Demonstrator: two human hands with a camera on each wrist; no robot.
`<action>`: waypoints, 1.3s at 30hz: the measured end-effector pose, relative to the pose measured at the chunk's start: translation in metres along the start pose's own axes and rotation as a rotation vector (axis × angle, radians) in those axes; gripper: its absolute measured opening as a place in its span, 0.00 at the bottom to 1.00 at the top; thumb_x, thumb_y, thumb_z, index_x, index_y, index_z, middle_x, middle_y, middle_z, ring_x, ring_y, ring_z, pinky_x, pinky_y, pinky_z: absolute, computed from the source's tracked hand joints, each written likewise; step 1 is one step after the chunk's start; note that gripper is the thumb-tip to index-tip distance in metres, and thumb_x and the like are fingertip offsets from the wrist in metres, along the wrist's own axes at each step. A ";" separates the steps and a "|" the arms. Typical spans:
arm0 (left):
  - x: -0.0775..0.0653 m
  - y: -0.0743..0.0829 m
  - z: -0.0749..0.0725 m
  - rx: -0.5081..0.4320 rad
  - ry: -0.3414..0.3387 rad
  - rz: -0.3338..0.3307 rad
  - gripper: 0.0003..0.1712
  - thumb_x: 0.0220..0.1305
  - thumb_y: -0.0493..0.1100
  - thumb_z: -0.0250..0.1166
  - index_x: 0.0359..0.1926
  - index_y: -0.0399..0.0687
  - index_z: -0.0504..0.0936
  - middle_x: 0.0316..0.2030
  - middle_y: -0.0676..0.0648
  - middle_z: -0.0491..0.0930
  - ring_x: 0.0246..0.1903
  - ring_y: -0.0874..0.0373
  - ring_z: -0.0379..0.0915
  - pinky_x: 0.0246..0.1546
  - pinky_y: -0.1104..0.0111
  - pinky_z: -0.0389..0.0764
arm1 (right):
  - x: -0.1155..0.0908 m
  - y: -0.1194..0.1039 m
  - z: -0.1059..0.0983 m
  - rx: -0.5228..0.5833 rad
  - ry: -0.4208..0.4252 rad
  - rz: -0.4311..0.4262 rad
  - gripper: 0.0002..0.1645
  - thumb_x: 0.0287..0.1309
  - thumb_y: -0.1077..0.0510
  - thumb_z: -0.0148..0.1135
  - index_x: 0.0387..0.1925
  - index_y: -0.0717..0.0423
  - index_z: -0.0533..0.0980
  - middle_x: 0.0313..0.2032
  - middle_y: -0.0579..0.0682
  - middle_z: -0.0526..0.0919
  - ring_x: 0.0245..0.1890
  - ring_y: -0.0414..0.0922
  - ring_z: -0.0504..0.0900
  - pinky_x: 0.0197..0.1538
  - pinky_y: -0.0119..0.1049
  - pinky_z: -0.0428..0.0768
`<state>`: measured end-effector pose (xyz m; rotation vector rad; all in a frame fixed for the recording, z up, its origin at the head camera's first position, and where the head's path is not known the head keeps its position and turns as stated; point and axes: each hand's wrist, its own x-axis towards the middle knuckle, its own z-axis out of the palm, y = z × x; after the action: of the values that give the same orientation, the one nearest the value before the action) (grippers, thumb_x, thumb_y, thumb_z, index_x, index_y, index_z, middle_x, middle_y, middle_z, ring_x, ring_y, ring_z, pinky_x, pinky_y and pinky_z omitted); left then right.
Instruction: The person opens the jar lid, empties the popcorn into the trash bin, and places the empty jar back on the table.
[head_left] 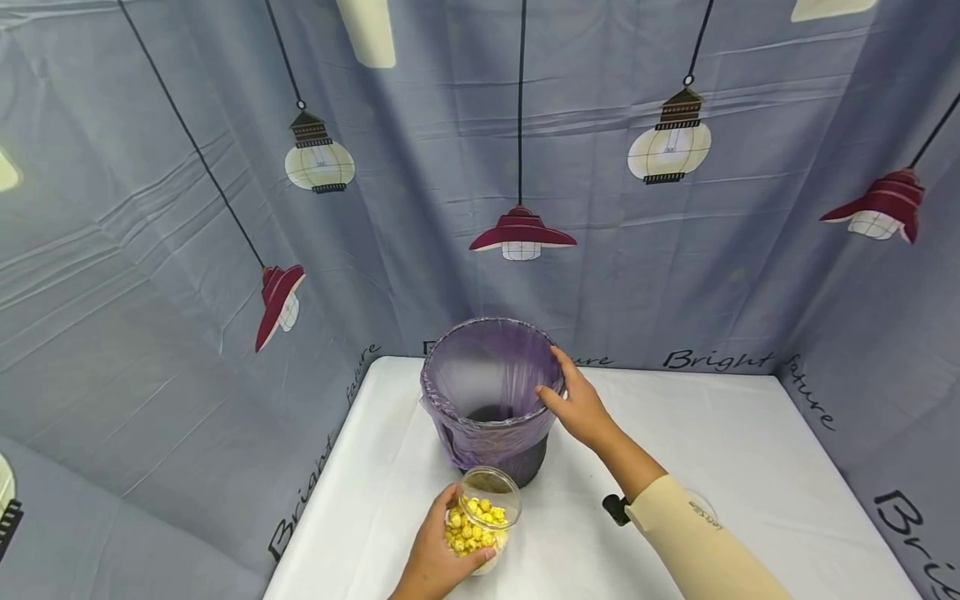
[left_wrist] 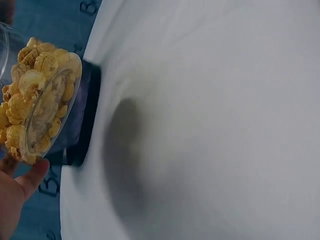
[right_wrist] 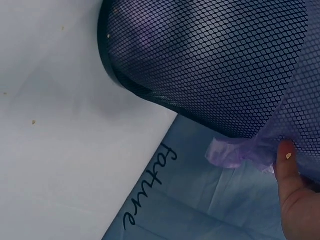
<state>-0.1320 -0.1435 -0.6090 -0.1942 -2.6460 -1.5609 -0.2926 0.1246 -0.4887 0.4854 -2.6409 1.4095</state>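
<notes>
My left hand (head_left: pixel 438 546) holds a clear jar (head_left: pixel 491 483) of yellow popcorn (head_left: pixel 472 521) in front of the bin. In the left wrist view, the jar's round base and the popcorn (left_wrist: pixel 30 85) show above the white cloth, with a thumb against the lower edge. A dark mesh trash bin (right_wrist: pixel 200 65) stands on the table, lined with a thin purple bag (head_left: pixel 480 442) folded over its rim. On the bin's right side, my right hand (head_left: pixel 581 408) grips the lined rim. The right wrist view shows a digit (right_wrist: pixel 287 165) pressing the bag from outside.
The table has a white cloth (head_left: pixel 750 467). Small crumbs (right_wrist: pixel 34 122) lie on it in the right wrist view. A pale round edge (head_left: pixel 702 502) shows behind my right sleeve (head_left: pixel 697 533). Grey-blue curtain (head_left: pixel 600 292) with printed lamps surrounds the back and sides.
</notes>
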 end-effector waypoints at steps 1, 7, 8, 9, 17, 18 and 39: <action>0.000 -0.001 -0.005 -0.012 0.026 -0.017 0.61 0.44 0.61 0.80 0.73 0.47 0.59 0.66 0.44 0.69 0.65 0.47 0.66 0.64 0.45 0.69 | 0.000 0.000 -0.001 -0.003 -0.001 0.001 0.47 0.65 0.46 0.57 0.78 0.49 0.48 0.76 0.59 0.56 0.74 0.62 0.56 0.71 0.64 0.58; 0.001 -0.003 -0.033 -0.048 0.178 -0.111 0.60 0.43 0.60 0.81 0.73 0.52 0.59 0.66 0.45 0.69 0.64 0.45 0.66 0.56 0.43 0.72 | -0.001 0.002 -0.003 0.003 -0.001 0.011 0.47 0.66 0.45 0.56 0.79 0.46 0.48 0.76 0.58 0.55 0.74 0.62 0.57 0.70 0.65 0.58; 0.002 -0.003 -0.037 -0.045 0.196 -0.118 0.60 0.43 0.60 0.81 0.73 0.52 0.58 0.66 0.45 0.69 0.63 0.46 0.66 0.55 0.43 0.72 | -0.001 0.003 -0.003 0.008 0.002 0.011 0.46 0.66 0.45 0.56 0.79 0.46 0.48 0.76 0.57 0.56 0.74 0.62 0.57 0.70 0.65 0.58; 0.002 -0.003 -0.041 -0.039 0.215 -0.119 0.60 0.44 0.60 0.81 0.73 0.51 0.58 0.66 0.45 0.69 0.63 0.46 0.66 0.55 0.44 0.72 | -0.001 0.003 -0.004 0.009 0.004 0.012 0.46 0.66 0.44 0.56 0.79 0.46 0.48 0.76 0.57 0.56 0.74 0.62 0.57 0.70 0.65 0.58; 0.022 -0.001 -0.075 -0.019 0.367 -0.043 0.61 0.45 0.53 0.82 0.74 0.48 0.57 0.67 0.45 0.69 0.64 0.50 0.65 0.55 0.52 0.72 | -0.003 0.007 -0.005 0.016 0.017 0.014 0.46 0.66 0.46 0.56 0.79 0.46 0.49 0.76 0.57 0.56 0.73 0.62 0.57 0.70 0.66 0.59; 0.027 0.000 -0.080 -0.020 0.381 -0.032 0.61 0.45 0.52 0.82 0.74 0.49 0.56 0.67 0.45 0.69 0.65 0.50 0.65 0.55 0.54 0.72 | -0.003 0.007 -0.005 0.019 0.016 0.015 0.45 0.66 0.46 0.56 0.79 0.46 0.48 0.76 0.58 0.56 0.73 0.62 0.57 0.70 0.66 0.59; 0.123 0.066 -0.156 0.074 0.503 0.197 0.63 0.45 0.51 0.81 0.76 0.45 0.54 0.69 0.37 0.64 0.68 0.41 0.60 0.66 0.42 0.62 | -0.003 -0.001 -0.001 0.035 -0.011 0.047 0.46 0.66 0.46 0.57 0.79 0.41 0.48 0.75 0.58 0.57 0.72 0.62 0.61 0.68 0.65 0.62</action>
<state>-0.2464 -0.2395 -0.4618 -0.0463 -2.2128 -1.2488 -0.2896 0.1256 -0.4876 0.4385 -2.6571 1.4732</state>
